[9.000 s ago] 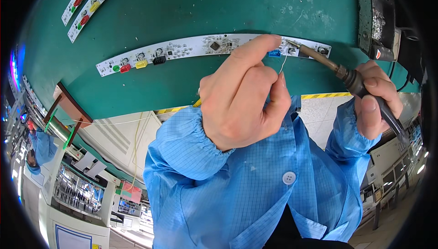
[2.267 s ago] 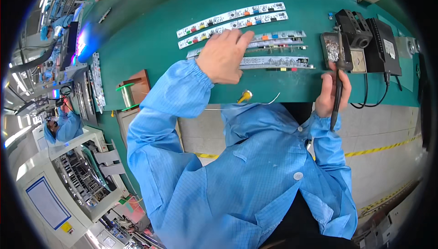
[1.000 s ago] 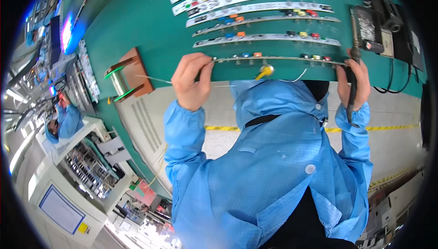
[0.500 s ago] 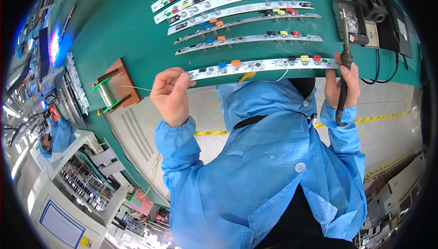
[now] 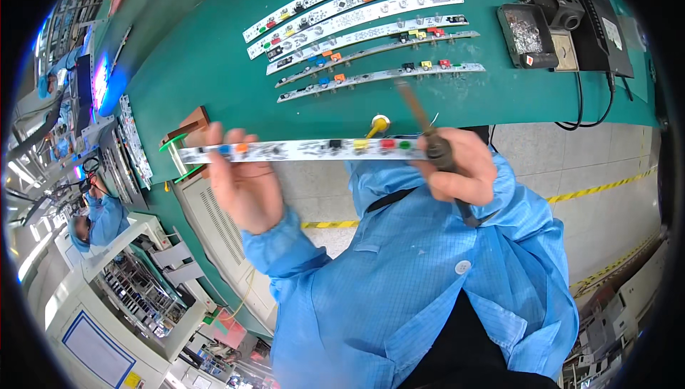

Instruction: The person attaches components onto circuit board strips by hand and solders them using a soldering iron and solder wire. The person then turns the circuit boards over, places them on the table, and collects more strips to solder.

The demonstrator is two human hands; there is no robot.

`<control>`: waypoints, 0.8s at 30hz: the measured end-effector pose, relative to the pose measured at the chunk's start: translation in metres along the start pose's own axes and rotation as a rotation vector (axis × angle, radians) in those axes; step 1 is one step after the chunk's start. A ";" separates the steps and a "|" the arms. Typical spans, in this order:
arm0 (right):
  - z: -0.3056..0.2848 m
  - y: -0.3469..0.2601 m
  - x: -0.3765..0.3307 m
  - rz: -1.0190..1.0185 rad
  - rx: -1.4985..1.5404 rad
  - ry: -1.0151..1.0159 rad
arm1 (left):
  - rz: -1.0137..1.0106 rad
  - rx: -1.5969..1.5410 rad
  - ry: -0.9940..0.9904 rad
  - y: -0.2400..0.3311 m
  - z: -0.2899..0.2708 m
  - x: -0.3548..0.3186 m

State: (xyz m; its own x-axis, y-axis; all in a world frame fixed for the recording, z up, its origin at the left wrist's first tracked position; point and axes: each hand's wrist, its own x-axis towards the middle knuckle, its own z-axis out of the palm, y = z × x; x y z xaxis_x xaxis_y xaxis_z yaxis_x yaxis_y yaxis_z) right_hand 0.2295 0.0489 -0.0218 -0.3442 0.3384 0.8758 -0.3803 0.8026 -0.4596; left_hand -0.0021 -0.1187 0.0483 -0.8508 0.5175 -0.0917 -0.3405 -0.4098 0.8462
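Observation:
A long, narrow white circuit board (image 5: 303, 150) with black, yellow, red, green, blue and orange parts is raised in front of me at the mat's near edge. Around its left part my left hand (image 5: 246, 193) is closed, slightly blurred, one digit crossing the strip's face. My right hand (image 5: 467, 168) grips a soldering iron (image 5: 440, 154) and also pinches the board's right end. The iron's tip points up and to the left, smeared by motion. Beyond it, several similar circuit boards (image 5: 378, 75) lie in rows on the green mat (image 5: 214, 68).
A solder spool (image 5: 173, 155) with green flanges stands on a brown holder at the left. Back right are a tray of scraps (image 5: 526, 32) and a black soldering station (image 5: 599, 32). A yellow piece (image 5: 377, 126) is at the near edge. Another person (image 5: 103, 214) is far left.
The board has moved left and nearer to me. My left hand has shifted from its end onto its body. My right hand has come left with the iron, which now tilts left.

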 end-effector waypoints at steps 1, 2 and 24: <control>0.003 -0.001 0.000 0.013 0.045 -0.025 | -0.042 -0.172 -0.222 0.015 0.004 0.012; -0.004 -0.005 0.002 0.050 0.104 -0.128 | 0.014 -0.069 -0.263 0.031 0.011 0.022; -0.070 0.031 -0.018 0.585 -0.418 -0.005 | 0.806 1.246 -0.866 -0.112 0.099 -0.036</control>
State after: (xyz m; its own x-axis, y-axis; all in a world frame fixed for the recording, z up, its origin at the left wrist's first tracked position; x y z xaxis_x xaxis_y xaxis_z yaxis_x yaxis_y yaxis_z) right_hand 0.2838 0.1020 -0.0420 -0.3955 0.7692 0.5019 0.2282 0.6116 -0.7575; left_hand 0.1066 -0.0173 0.0085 -0.0476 0.8853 0.4625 0.8810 -0.1810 0.4371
